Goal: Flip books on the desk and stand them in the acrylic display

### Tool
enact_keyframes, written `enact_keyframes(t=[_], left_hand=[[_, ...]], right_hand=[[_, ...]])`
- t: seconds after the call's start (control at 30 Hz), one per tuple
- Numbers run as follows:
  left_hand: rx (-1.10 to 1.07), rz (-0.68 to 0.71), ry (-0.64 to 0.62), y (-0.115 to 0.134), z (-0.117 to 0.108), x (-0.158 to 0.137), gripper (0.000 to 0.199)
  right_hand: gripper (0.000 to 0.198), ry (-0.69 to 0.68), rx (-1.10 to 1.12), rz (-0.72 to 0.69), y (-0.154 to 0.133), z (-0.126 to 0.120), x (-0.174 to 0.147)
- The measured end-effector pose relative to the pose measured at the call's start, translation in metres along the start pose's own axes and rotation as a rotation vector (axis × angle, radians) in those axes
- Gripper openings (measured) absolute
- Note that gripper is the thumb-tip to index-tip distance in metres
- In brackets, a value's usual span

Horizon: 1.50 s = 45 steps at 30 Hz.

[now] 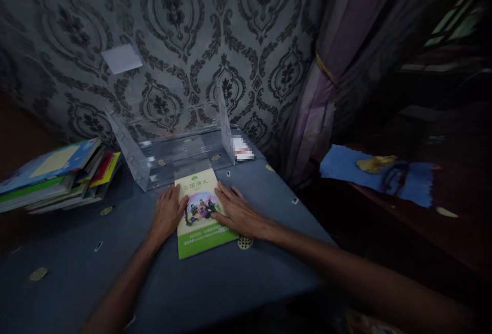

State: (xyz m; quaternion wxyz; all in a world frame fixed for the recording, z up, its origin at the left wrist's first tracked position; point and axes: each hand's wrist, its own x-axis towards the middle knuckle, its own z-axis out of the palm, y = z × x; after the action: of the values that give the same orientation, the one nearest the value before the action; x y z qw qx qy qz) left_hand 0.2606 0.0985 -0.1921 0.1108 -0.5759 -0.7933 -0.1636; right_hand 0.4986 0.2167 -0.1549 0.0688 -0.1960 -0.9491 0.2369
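Note:
A green and cream book (pixel 196 239) with Chinese characters and a drawing of several figures on its cover lies on the table. My left hand (pixel 166 211) grips its left edge, the thumb resting on the cover. On the opposite edge, my right hand (pixel 239 212) holds the book with its thumb over the picture and its fingers along the side. The book's far end meets a clear plastic book stand (pixel 132 152), which has an upright panel (pixel 225 124) at its right.
At the left is a stack of books (pixel 49 175). A blurred-out white card (pixel 243 148) lies right of the stand. The dark blue patterned tablecloth (pixel 96 283) runs up to the wallpapered wall (pixel 172 42). Beyond the table's right edge, a blue cloth (pixel 346 167) lies on a reddish surface.

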Motion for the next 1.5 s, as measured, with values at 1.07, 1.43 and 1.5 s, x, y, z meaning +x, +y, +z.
enact_keyframes(t=[1.07,1.43,1.5], left_hand=[[-0.124,0.019,0.02,-0.006,0.003,-0.012,0.062],[0.172,0.19,-0.029,0.043,-0.04,0.011,0.042],[0.133,0.265,-0.051,0.062,-0.045,0.019,0.038]], right_hand=[[0.056,0.237,0.261,-0.005,0.031,0.021,0.04],[0.038,0.447,0.759,0.091,0.064,0.008,0.065],[0.039,0.407,0.753,0.137,0.064,0.006,0.066]])
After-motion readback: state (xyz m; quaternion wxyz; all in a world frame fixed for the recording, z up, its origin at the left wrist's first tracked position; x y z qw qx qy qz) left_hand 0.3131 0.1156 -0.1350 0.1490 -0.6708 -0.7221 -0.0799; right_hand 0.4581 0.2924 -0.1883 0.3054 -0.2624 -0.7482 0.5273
